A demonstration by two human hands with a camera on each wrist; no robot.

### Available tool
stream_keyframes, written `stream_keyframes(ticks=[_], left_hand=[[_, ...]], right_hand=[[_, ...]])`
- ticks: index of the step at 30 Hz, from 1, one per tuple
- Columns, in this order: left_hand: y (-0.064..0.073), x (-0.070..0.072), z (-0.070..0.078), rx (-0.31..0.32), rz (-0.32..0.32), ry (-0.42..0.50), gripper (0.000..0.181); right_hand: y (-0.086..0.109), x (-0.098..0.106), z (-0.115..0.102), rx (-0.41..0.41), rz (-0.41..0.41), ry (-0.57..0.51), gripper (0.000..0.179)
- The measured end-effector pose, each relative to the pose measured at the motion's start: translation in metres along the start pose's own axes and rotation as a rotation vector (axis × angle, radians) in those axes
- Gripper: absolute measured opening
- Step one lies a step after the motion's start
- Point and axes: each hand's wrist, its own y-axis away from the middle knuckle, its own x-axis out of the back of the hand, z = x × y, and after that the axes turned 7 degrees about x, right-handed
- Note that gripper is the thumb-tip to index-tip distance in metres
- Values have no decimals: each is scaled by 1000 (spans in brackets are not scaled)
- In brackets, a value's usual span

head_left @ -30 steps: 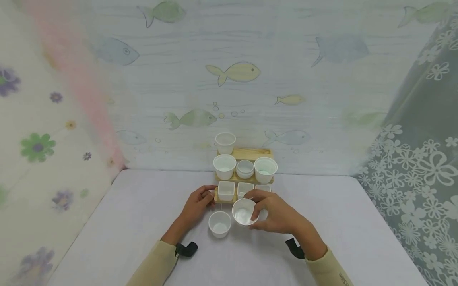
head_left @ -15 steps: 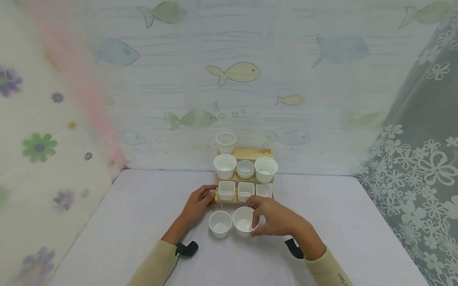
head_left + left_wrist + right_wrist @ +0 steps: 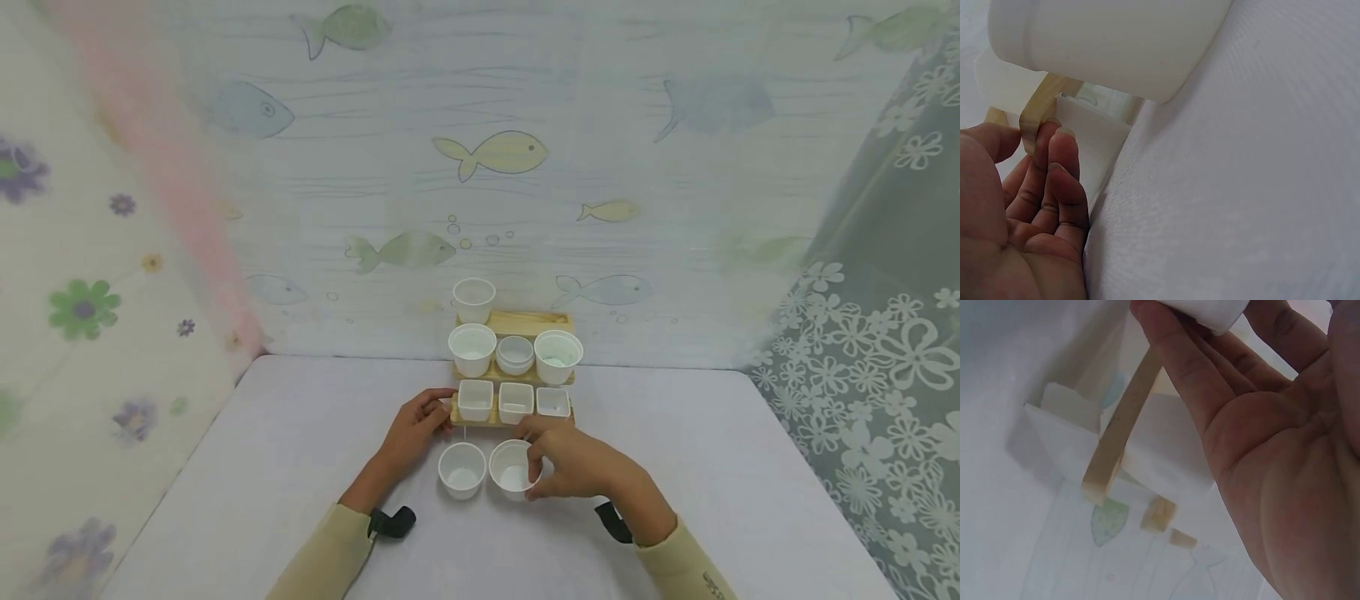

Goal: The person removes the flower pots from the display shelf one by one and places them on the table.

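My right hand [image 3: 585, 460] pinches the right rim of a round white plastic tub [image 3: 507, 471], thumb at the near side and fingers beyond. The tub stands upright, mouth up, close beside a second round tub [image 3: 461, 471] at its left. In the right wrist view only the base of the held tub [image 3: 1213, 311] shows, at the top. My left hand [image 3: 411, 427] holds the left end of the front step of a tiered wooden rack [image 3: 528, 323]; the left wrist view has thumb and fingertips on the wooden end [image 3: 1041, 103].
On the front step sit three square white tubs [image 3: 476, 400]. Two large round tubs [image 3: 472, 350] flank a smaller round one [image 3: 515, 354] on the middle step. Another round tub [image 3: 473, 300] is at the top left. A fish-patterned curtain [image 3: 495, 154] hangs behind the white-covered table [image 3: 315, 400].
My right hand has brought its tub down and slightly toward me, level with the second tub, and the tilt toward me has gone. The left hand stays at the rack.
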Motion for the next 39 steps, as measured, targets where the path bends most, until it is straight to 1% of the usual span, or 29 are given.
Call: stream_keyframes(ticks=[4, 10, 14, 18, 25, 32, 35, 39], left_hand=[[1, 0, 1, -2, -2, -4, 31], [1, 0, 1, -2, -1, 7, 32], [0, 0, 0, 0, -7, 15, 34], [1, 0, 0, -3, -3, 9, 34], [2, 0, 2, 4, 2, -12, 32], [2, 0, 1, 6, 4, -7, 34], [2, 0, 1, 3, 8, -4, 32], [1, 0, 0, -9, 3, -5, 31]], right_hand=[[-1, -1, 0, -2, -5, -9, 33], [-1, -4, 2, -9, -7, 7, 33], [-1, -5, 3, -14, -28, 38, 30], [-1, -5, 2, -29, -51, 45, 25], [0, -5, 2, -50, -69, 0, 24], [0, -4, 3, -40, -82, -58, 23], [1, -3, 3, -49, -91, -79, 22], [3, -1, 3, -66, -104, -77, 22]])
